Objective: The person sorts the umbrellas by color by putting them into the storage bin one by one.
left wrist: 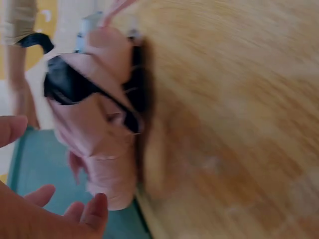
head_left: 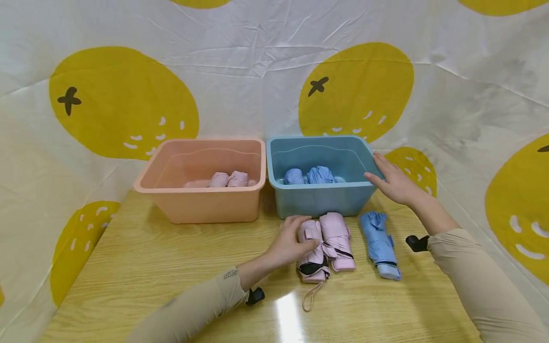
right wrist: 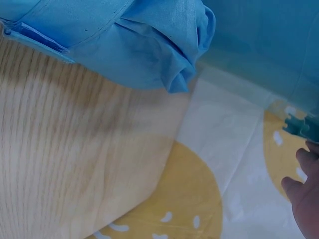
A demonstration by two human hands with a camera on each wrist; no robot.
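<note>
From my left hand (head_left: 291,245), spread wide and gripping nothing, the nearer pink umbrella (head_left: 313,256) lies at three o'clock. I'd pinch its middle and lift it clear of the second pink umbrella (head_left: 336,233) just beyond, since their loose flaps (head_left: 329,250) could snag. At two o'clock, my right hand (head_left: 394,183), fingers extended, touches the blue tub (head_left: 321,200) at its rim.

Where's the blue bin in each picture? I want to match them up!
Head: the blue bin sits right of the middle.
Left wrist: the blue bin is at lower left, partly behind a pink umbrella.
Right wrist: the blue bin fills the upper right.
Shared landmark: the wooden table.
</note>
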